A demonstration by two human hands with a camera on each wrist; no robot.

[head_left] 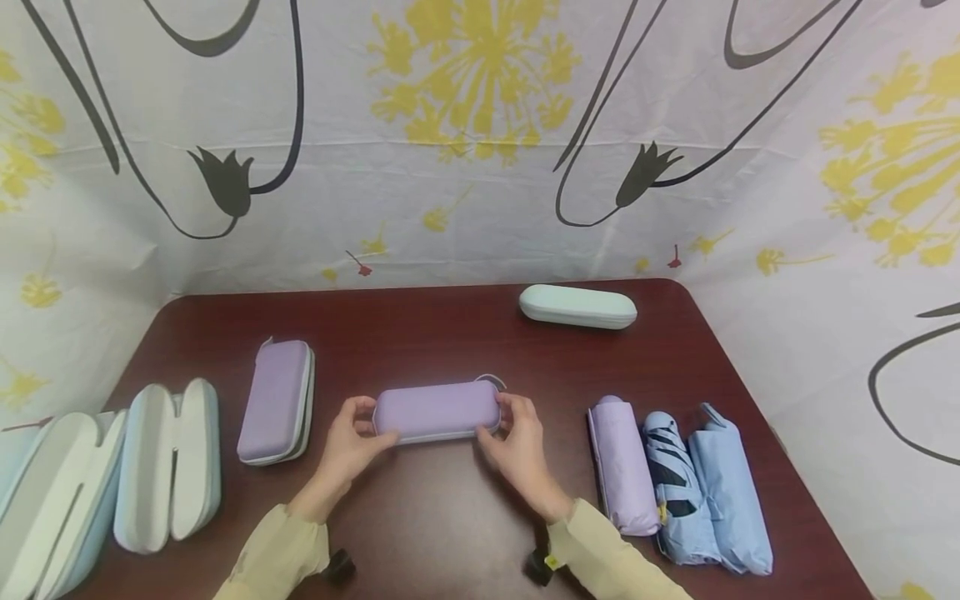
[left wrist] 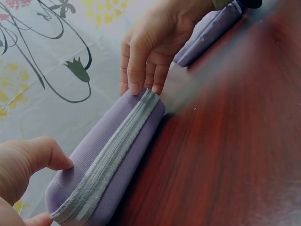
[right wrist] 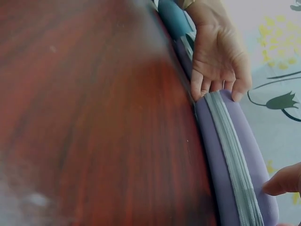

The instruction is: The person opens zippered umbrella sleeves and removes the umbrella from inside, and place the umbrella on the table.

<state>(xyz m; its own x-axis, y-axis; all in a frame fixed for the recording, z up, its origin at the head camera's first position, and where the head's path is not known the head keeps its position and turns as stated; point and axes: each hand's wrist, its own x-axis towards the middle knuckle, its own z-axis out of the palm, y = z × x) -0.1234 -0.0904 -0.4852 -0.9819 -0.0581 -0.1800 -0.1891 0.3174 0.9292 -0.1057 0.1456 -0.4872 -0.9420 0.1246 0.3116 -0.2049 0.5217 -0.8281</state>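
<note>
A purple zip case [head_left: 437, 410] with a pale grey zipper band lies on the dark red table, closed, in the middle of the head view. My left hand [head_left: 356, 442] grips its left end, thumb on the front edge and fingers behind. At the opposite end my right hand [head_left: 517, 442] grips it the same way, near a small grey loop [head_left: 491, 380]. The left wrist view shows the zipper band [left wrist: 113, 155] running along the case's side. In the right wrist view the right thumb [right wrist: 284, 181] presses on the top of the case [right wrist: 251, 155].
Left of the hands stands another purple zip case [head_left: 276, 402], beside open light blue cases [head_left: 204, 458] with white insides. A mint case [head_left: 577, 307] lies at the back edge. On the right are a folded lilac umbrella [head_left: 622, 467] and two folded blue umbrellas [head_left: 729, 492].
</note>
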